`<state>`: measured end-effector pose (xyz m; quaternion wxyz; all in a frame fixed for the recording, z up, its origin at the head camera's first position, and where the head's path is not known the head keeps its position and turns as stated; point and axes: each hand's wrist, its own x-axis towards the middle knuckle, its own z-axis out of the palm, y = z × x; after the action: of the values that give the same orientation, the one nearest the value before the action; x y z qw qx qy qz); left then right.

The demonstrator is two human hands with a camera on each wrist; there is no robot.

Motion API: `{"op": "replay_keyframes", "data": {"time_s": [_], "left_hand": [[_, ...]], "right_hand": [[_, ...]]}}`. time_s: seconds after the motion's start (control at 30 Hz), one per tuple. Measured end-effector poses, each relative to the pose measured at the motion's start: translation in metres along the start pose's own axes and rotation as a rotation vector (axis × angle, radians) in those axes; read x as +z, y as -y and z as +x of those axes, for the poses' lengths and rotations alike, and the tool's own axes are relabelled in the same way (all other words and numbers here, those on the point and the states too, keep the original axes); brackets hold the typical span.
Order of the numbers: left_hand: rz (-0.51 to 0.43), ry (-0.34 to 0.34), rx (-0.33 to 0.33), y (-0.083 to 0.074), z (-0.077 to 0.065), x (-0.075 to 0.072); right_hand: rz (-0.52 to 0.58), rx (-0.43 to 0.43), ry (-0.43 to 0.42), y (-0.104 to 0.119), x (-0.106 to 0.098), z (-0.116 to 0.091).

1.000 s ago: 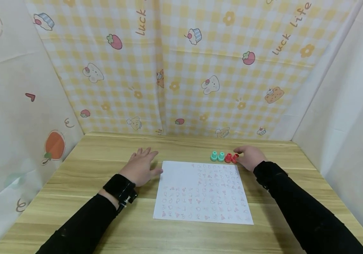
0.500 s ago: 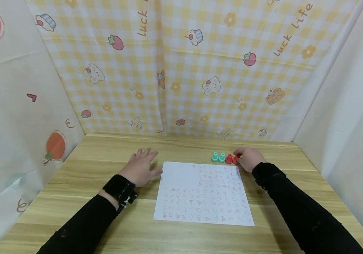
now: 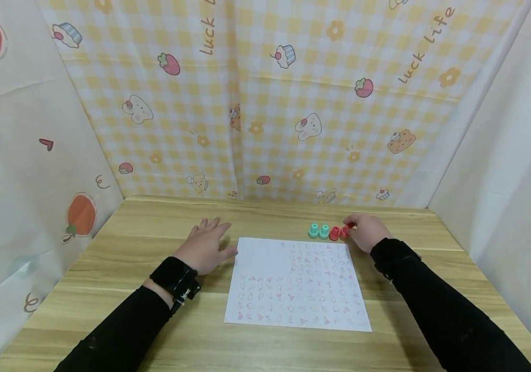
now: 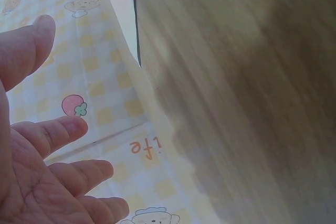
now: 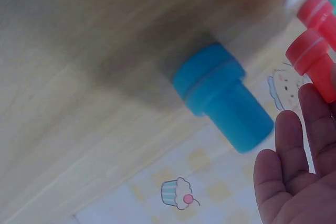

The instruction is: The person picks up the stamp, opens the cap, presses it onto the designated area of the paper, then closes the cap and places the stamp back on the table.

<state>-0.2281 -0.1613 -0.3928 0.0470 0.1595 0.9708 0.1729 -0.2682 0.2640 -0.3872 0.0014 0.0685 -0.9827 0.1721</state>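
My right hand (image 3: 366,231) pinches the rightmost red stamp (image 5: 310,53) by its narrow end, at the far right corner of the paper. The stamp stands at the end of a row, with another red stamp (image 3: 334,233) and two mint-green stamps, one at the far left (image 3: 313,231) and one beside it (image 3: 324,231). Under the right palm is a blue stamp (image 5: 223,95), seen in the right wrist view and hidden by the hand in the head view. My left hand (image 3: 202,247) holds nothing; its fingers are spread, thumb at the paper's left edge.
A white sheet of paper (image 3: 265,258) lies on the wooden table (image 3: 191,341), with rows of small faint red marks and a blank upper left part. A yellow checked cloth (image 3: 275,103) hangs behind the table. White cloths (image 3: 507,155) close off both sides.
The right hand's fingers have come in round the rightmost red stamp, which is now more covered by them. My left hand has stayed in place.
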Motion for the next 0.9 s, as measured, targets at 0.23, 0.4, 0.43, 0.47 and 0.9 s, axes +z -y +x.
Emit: {"op": "replay_keyframes", "data": {"time_s": [0.23,0.4,0.43,0.47,0.9], "left_hand": [[-0.01,-0.001,0.0,-0.002,-0.001,0.0],[-0.037,-0.015,0.024,-0.008,0.0,0.001],[-0.042,-0.017,0.027,-0.009,0.0,0.001],[-0.047,-0.021,0.033,-0.011,0.0,0.001],[-0.097,-0.064,0.095,-0.034,0.0,0.006]], "right_hand": [[0.083,0.015,-0.058,0.011,-0.014,-0.009],[0.157,-0.022,-0.105,0.03,-0.019,-0.018],[0.178,-0.033,-0.106,0.035,-0.019,-0.02],[0.202,-0.039,-0.102,0.04,-0.019,-0.022],[0.44,-0.073,-0.048,0.087,-0.005,-0.04]]}}
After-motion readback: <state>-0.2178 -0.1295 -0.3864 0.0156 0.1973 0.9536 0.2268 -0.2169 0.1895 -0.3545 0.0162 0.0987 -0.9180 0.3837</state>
